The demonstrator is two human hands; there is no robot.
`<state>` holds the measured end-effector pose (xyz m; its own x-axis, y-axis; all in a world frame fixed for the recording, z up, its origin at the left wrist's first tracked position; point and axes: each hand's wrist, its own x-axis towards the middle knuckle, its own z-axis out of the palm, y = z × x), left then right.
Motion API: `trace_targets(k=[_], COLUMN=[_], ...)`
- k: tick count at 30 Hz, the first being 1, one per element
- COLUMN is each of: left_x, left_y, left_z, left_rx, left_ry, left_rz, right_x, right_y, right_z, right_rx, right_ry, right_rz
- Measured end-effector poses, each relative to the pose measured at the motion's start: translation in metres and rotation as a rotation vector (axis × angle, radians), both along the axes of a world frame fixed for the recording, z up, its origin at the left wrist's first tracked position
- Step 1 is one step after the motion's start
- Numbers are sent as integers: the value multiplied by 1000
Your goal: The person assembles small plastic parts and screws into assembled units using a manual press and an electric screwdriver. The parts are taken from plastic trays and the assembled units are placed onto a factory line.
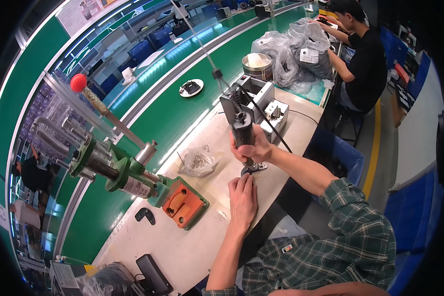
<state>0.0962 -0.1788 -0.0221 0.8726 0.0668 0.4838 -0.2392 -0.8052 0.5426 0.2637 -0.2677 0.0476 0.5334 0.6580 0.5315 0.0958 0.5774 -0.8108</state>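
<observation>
My right hand (255, 146) is wrapped round the grip of a black electric screwdriver (242, 127), held upright and hung by its top from a cable. Its lower end points down at a small dark flat part (259, 167) with holes, lying on the pale worktop. My left hand (242, 200) has its fingers together, with the fingertips pressed on the near edge of that part. Fingers and tool hide some of the part. A clear plastic bag (200, 162) of small metal pieces, seemingly screws, lies beyond my left hand.
At left stands a green hand press (114, 170) with a red-knobbed lever and orange base plate (178, 203). A small metal machine (274, 116) sits beyond the screwdriver. A green conveyor (148, 140) runs behind the worktop (155, 237). Another person (362, 59) works at far right near bagged parts (306, 54).
</observation>
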Motion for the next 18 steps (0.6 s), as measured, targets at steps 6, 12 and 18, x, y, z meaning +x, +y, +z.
trace_targets(k=[6, 12, 18], left_x=[0, 1, 4], left_y=[-1, -1, 8], left_z=[1, 0, -13], left_rx=[28, 47, -40], left_ry=[4, -6, -127], left_rz=[-4, -27, 169], right_x=[2, -3, 19], right_y=[-1, -12, -79], right_z=[2, 43, 72], right_rx=[23, 234, -4], right_ry=[-20, -69, -285], right_rz=[-31, -137, -808])
